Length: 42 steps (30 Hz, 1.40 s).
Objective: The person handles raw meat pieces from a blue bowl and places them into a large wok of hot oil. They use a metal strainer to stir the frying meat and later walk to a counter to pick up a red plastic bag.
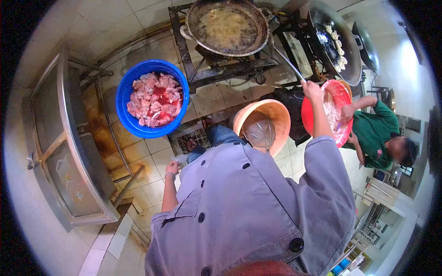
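My right hand [312,91] grips the long metal handle [289,62] of a cooking utensil that reaches to the rim of a large wok [193,34]. Bubbling oil [224,26] with pale pieces or foam fills the wok; the utensil's head is hard to make out. My left hand [172,167] hangs low by my side with the fingers curled. Something whitish and translucent [181,158] shows beside it, and whether I hold it is unclear. Left of the stove, a blue tub [121,103] contains raw meat pieces [152,103] in reddish liquid.
An orange basket [238,120] with a wire strainer [259,129] stands before me. At right, a co-worker in green [374,134] works in a red basin [307,120] of whitish mixture. Behind it, a second wok [317,20] holds battered pieces [336,48]. A metal-framed table [64,100] stands left.
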Tool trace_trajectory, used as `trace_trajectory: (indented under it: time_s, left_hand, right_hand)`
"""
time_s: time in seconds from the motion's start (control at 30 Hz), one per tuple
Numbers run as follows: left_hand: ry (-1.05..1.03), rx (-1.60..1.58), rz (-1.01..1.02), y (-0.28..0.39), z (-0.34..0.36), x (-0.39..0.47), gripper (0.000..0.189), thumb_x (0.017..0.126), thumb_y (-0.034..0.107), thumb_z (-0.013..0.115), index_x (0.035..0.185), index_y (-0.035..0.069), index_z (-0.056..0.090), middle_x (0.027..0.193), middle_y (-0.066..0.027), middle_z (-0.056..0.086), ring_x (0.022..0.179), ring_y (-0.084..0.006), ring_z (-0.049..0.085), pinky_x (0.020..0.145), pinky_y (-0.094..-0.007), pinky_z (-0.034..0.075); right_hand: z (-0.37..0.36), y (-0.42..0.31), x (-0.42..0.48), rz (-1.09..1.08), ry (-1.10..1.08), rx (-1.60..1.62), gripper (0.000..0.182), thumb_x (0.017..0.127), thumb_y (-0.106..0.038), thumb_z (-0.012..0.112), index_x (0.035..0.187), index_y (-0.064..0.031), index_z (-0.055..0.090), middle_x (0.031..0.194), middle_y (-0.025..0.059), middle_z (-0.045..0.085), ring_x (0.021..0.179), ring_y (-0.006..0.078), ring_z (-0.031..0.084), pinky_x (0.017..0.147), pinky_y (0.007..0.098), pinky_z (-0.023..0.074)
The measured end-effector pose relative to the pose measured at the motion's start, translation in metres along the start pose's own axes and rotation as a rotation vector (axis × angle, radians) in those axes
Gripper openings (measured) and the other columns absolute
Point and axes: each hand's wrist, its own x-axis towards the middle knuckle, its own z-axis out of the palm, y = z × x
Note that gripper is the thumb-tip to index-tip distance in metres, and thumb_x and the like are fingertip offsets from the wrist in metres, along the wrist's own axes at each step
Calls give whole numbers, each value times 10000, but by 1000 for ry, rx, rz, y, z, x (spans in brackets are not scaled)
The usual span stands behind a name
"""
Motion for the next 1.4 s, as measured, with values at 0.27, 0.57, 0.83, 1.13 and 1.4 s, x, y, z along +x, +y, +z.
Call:
trace_trajectory:
  time_s: [0.27, 0.57, 0.83, 1.13, 1.4]
  left_hand:
    - [4, 25, 137, 24, -17, 24, 241, 941, 311, 595, 921, 74, 630, 782, -26, 646, 581, -111, 578, 470, -281, 459]
    - [40, -106, 155, -23, -20, 45, 170, 928, 246, 615, 861, 89, 612, 669, 2, 562, 514, -83, 502, 419, -260, 388]
    - [39, -10, 44, -41, -8, 22, 233, 902, 238, 645, 761, 52, 644, 670, -41, 625, 572, -115, 558, 528, -298, 471]
    - [110, -151, 114, -25, -38, 22, 189, 920, 220, 628, 834, 53, 647, 685, -23, 614, 540, -109, 538, 475, -286, 447]
    - [79, -121, 18, -57, -77, 14, 227, 942, 337, 593, 937, 111, 607, 773, 2, 597, 585, -100, 566, 448, -270, 433]
  right_hand:
    - [-62, -33, 20, 72, -106, -121, 591, 917, -597, 460, 1156, -97, 665, 1181, 220, 639, 1104, 386, 616, 931, 491, 486]
    - [-64, 55, -1, -67, -282, 671, 299, 894, -317, 651, 951, -25, 616, 539, -5, 513, 435, 104, 512, 383, 273, 379]
    - [-124, 9, -77, -120, -329, 775, 292, 951, -313, 575, 980, -26, 618, 679, -17, 559, 486, 62, 503, 423, 230, 398]
    - [-116, -80, -96, -216, -417, 493, 311, 956, -306, 548, 1038, -24, 650, 653, 16, 584, 427, 96, 481, 368, 263, 369]
    - [-51, -134, -74, -223, -520, 679, 304, 958, -282, 544, 1034, -4, 641, 666, 29, 593, 427, 110, 493, 397, 271, 404]
